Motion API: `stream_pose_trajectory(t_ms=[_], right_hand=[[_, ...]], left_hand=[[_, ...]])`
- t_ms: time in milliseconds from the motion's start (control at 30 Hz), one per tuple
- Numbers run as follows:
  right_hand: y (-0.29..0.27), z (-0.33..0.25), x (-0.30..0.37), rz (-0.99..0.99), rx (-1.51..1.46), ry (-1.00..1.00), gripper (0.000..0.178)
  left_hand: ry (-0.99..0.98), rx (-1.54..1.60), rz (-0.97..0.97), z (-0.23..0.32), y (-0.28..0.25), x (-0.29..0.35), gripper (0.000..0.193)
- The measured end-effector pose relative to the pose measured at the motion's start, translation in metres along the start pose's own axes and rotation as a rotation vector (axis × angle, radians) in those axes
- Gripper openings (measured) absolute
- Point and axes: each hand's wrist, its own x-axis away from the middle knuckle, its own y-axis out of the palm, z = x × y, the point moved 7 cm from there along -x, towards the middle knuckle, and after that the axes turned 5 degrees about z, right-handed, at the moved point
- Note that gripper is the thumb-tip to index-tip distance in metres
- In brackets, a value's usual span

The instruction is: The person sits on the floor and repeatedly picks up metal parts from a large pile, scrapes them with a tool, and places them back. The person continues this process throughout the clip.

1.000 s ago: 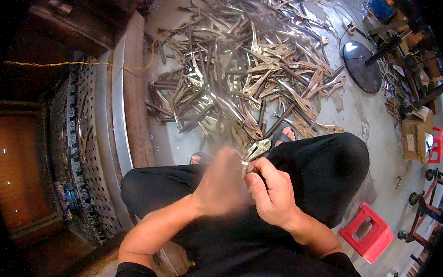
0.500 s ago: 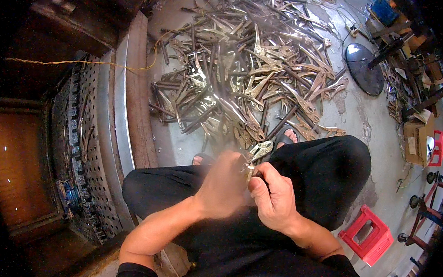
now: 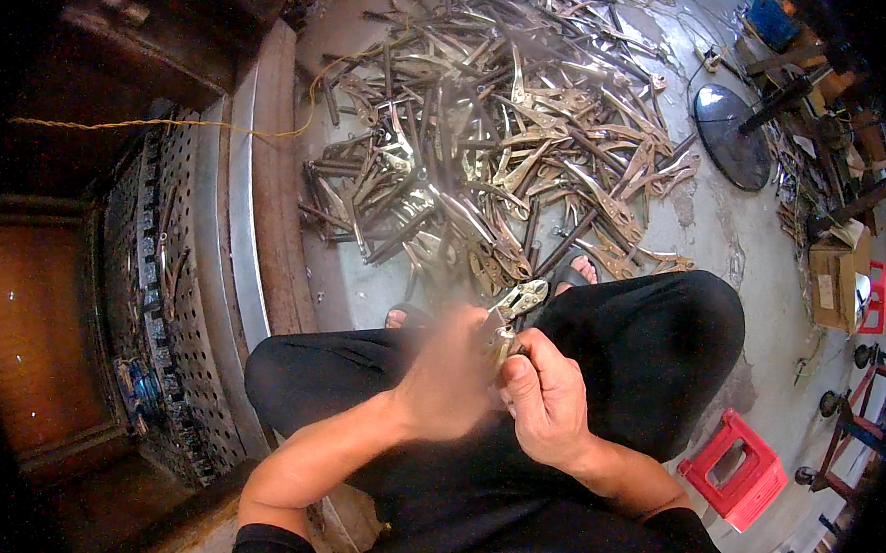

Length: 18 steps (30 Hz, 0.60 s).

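A pair of locking pliers (image 3: pixel 520 300) is held in front of my lap, its shiny jaw end pointing up and away from me. My right hand (image 3: pixel 549 394) is closed, thumb and bent fingers pinching the lower part of the tool. On the other side my left hand (image 3: pixel 446 375) wraps round the handle side; a hazy smear over the picture hides most of its fingers. Beyond my feet lies a large heap of similar metal pliers (image 3: pixel 593 189) mixed with dark rod-like pieces.
On the left stands a metal machine with a perforated plate (image 3: pixel 186 313); a yellow cord (image 3: pixel 220 127) crosses it. At the right are a red plastic stool (image 3: pixel 738 472), a round black base (image 3: pixel 728 136), a cardboard box (image 3: pixel 835 287) and cluttered racks.
The pliers have shifted slightly in my hands, and a bit more of their shiny middle shows between them. Both hands stay in nearly the same place.
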Motion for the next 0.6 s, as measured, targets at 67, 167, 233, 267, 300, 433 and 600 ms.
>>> stream_pose_trajectory(t_ms=[67,167,233,267,300,433,600], right_hand=[[0.002,0.001,0.001,0.021,-0.037,0.004,0.031],[0.008,0.010,0.004,0.059,-0.087,0.063,0.030],[0.009,0.014,0.006,0.090,-0.076,0.132,0.029],[0.008,0.016,0.007,0.107,-0.061,0.173,0.030],[0.007,0.017,0.007,0.119,-0.043,0.165,0.030],[0.003,0.011,-0.001,0.075,0.054,0.163,0.027],[-0.007,-0.009,-0.008,-0.011,0.231,0.051,0.025]], left_hand=[[-0.057,0.034,-0.063,-0.001,0.000,-0.004,0.087],[-0.115,0.217,0.084,0.005,-0.008,-0.011,0.051],[-0.048,0.211,0.207,0.009,-0.014,-0.014,0.034],[0.035,0.120,0.240,0.011,-0.016,-0.015,0.035],[0.068,0.086,0.260,0.013,-0.017,-0.017,0.036],[0.048,0.089,0.279,0.016,-0.023,-0.022,0.035],[0.092,0.004,0.229,0.023,-0.029,-0.022,0.029]])
